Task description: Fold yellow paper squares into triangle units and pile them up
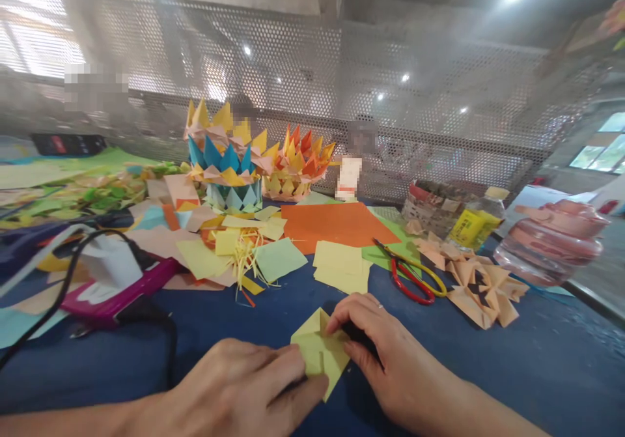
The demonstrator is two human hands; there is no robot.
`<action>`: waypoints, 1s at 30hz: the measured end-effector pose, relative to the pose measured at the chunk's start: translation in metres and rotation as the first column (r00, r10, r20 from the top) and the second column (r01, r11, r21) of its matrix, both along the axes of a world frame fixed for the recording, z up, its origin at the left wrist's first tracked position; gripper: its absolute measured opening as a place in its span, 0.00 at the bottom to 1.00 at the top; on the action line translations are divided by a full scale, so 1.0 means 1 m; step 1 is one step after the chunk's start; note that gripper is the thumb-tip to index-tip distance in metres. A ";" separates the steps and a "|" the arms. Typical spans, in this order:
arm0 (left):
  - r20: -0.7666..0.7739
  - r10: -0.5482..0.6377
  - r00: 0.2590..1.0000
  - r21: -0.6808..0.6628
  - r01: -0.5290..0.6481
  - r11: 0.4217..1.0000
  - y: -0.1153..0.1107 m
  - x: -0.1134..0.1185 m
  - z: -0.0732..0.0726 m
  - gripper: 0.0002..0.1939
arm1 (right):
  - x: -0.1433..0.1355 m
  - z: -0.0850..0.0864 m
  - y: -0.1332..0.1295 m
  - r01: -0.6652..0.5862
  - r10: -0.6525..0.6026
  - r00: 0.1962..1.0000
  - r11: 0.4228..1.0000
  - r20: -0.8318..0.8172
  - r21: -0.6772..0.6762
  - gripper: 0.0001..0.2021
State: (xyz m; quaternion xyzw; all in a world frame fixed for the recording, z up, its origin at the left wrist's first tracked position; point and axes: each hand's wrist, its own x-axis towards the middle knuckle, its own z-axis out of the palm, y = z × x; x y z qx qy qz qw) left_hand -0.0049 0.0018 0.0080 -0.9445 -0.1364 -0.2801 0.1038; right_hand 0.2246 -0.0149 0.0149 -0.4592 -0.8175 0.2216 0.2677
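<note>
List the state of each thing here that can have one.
Small yellow paper, partly folded
Yellow sheets, loosely stacked
Orange sheet, lying flat
Scissors, lying down, blade opening unclear
Peach paper pieces, folded
Drink bottle, capped
Pink bottle, lid apparently on
Paper crowns, standing upright

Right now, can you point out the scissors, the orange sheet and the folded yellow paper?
Scissors (396,259): head view, where the blades meet the handles.
Orange sheet (336,224): head view, middle of its flat face.
Folded yellow paper (311,344): head view, its upper face, left of centre.

The left hand (251,381) and right hand (381,342) hold folded yellow paper (315,342).
</note>
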 end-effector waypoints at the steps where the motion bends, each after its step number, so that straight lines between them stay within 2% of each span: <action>1: 0.044 -0.003 0.999 -0.065 0.006 0.998 0.002 0.000 0.001 0.19 | 0.000 0.000 0.000 0.006 -0.006 1.000 1.000 -0.001 0.002 0.15; 3: 0.129 0.006 0.992 -0.240 0.026 0.970 0.009 0.001 0.002 0.14 | -0.001 0.000 -0.001 0.018 -0.018 1.000 1.000 0.004 0.006 0.16; 5: 0.197 0.034 0.980 -0.434 0.056 0.899 0.018 0.003 0.001 0.10 | -0.001 0.001 -0.001 0.039 -0.039 0.999 0.999 0.006 0.018 0.15; 6: 0.255 0.058 0.965 -0.488 0.077 0.869 0.023 0.005 0.001 0.10 | -0.001 0.001 -0.001 0.049 -0.049 0.999 0.998 0.006 0.025 0.14; 7: 0.295 0.133 0.946 -0.531 0.046 0.846 0.028 0.007 0.001 0.09 | -0.001 0.002 -0.001 0.062 -0.062 0.998 0.998 0.005 0.032 0.14; 9: 0.262 0.205 0.943 -0.617 0.000 0.787 0.035 0.012 0.003 0.10 | -0.001 0.004 -0.002 0.088 -0.088 0.996 0.994 0.005 0.057 0.12; 15: 0.061 0.198 0.978 -0.707 -0.098 0.700 0.043 0.026 0.014 0.10 | -0.004 0.013 -0.006 0.157 -0.164 0.986 0.972 0.023 0.172 0.06; 21: -0.162 -0.029 0.986 -0.722 -0.099 0.684 0.064 0.040 0.035 0.13 | 0.002 0.008 -0.001 0.162 -0.171 0.985 0.955 0.015 0.250 0.08; 25: -0.231 -0.069 0.971 -0.733 -0.127 0.668 0.069 0.047 0.038 0.17 | 0.005 0.004 0.003 0.167 -0.178 0.984 0.944 0.013 0.283 0.08; 27: -0.252 -0.085 0.964 -0.765 -0.144 0.627 0.071 0.046 0.036 0.14 | 0.005 0.006 0.003 0.170 -0.183 0.983 0.939 0.015 0.297 0.08; 30: -0.270 -0.130 0.954 -0.835 -0.165 0.525 0.075 0.042 0.031 0.11 | 0.003 0.011 0.001 0.168 -0.182 0.983 0.934 0.016 0.316 0.06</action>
